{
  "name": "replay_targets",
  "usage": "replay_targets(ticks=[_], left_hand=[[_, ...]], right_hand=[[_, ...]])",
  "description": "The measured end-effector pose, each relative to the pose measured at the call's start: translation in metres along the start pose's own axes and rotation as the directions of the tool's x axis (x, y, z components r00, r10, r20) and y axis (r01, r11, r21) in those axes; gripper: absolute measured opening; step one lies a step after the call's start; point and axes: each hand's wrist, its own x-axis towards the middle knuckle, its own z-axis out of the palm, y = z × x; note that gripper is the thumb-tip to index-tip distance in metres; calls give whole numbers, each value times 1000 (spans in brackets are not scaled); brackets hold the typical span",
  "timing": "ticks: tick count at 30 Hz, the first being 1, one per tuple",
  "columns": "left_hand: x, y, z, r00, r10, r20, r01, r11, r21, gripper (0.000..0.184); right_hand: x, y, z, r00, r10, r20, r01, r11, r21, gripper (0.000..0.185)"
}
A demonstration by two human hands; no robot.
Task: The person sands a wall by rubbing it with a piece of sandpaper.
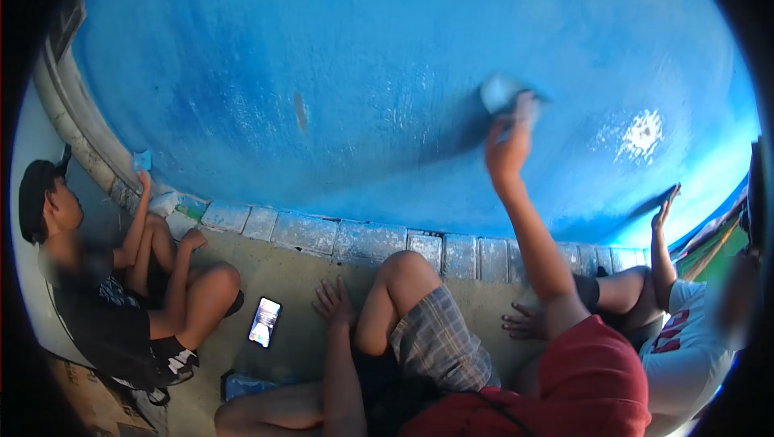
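Raised in front of me, my right hand [509, 143] grips a pale-blue sheet [498, 92] that looks like sandpaper. It is against or very near the blue wall [339, 50]; motion blur hides its exact edges and contact. Down on the floor [298, 276], my left hand [334, 301] lies flat with its fingers spread, holding nothing. A lit phone [264, 322] rests on the floor to the left of that hand. The wall's paint is streaked and scuffed, with a bright white patch [642, 135] to the right of my right hand.
Cement blocks [339, 239] line the wall's foot. At left a seated person [105, 292] holds a small blue sheet [143, 160] to the wall. Close on my right, another person [685, 332] has one hand [665, 207] at the wall. A blue item [246, 384] lies near my leg.
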Motion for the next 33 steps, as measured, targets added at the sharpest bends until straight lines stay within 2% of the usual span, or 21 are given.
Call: replay_targets(ticks=[1,3,5,6,7,8,9,10,11,12,14,15,17,21,23,24,26,28,29,30,33], left_hand=[[7,-2,3,1000,-4,-4,4,1000,19,107],[4,-4,2,1000,-11,14,11,999,33,103],[-11,8,-17,999,-15,41,15,1000,12,100],[3,4,11,969,19,-246,18,989,148,99],[30,-9,55,859,93,-504,66,956,288,98],[41,-25,77,680,214,-702,147,898,415,98],[30,-28,60,856,110,-506,70,944,323,97],[15,-13,26,965,28,-262,27,979,203,96],[4,2,0,1000,-18,6,18,998,66,96],[-2,6,-7,999,-31,25,29,996,79,91],[-6,15,-17,997,-52,59,45,993,108,81],[-5,17,-17,998,-46,52,40,994,106,84],[-2,10,-9,998,-52,40,47,994,100,90],[10,-13,25,997,-9,-82,19,992,127,85],[5,-7,17,997,12,-80,-2,992,123,81],[21,-15,36,937,101,-336,0,958,288,79],[57,-55,97,611,369,-700,131,825,550,75],[62,-64,101,625,399,-671,123,798,590,73],[50,-50,74,849,235,-474,-17,907,421,72],[32,-38,47,979,116,-169,-80,976,203,71],[35,-36,38,974,169,-153,-99,917,386,65]], right_hand=[[-32,5,8,983,-120,142,134,987,-93,27],[-105,9,-2,851,-351,390,284,933,219,33],[-162,-10,-41,864,37,503,-158,967,199,30],[-187,-18,-62,797,272,539,-396,909,127,28],[-208,-23,-78,670,490,558,-618,784,53,27],[-233,-16,-91,549,601,581,-772,632,76,28],[-256,-11,-100,406,686,604,-890,447,90,29],[-266,-17,-105,194,708,679,-972,44,233,32],[-270,-18,-110,14,644,765,-874,-364,322,35],[-274,-17,-115,-108,512,852,-619,-705,345,39],[-245,-48,-119,-145,397,906,-449,-843,297,42],[-229,-67,-112,-148,330,932,-357,-897,261,43],[-216,-93,-88,-23,157,987,-311,-940,142,44],[-217,-144,-16,268,-178,947,11,-982,-188,46],[-219,-171,13,233,-245,941,-43,-969,-241,45],[-229,-181,33,190,-312,931,-111,-949,-295,43],[-253,-195,63,85,-375,923,-273,-900,-341,39],[-244,-195,48,-54,-324,945,-333,-886,-323,40],[-231,-194,33,-114,-308,944,-339,-882,-329,40],[-233,-194,33,-81,-336,938,-335,-878,-343,41],[-241,-188,37,-8,-400,916,-336,-862,-380,43]])
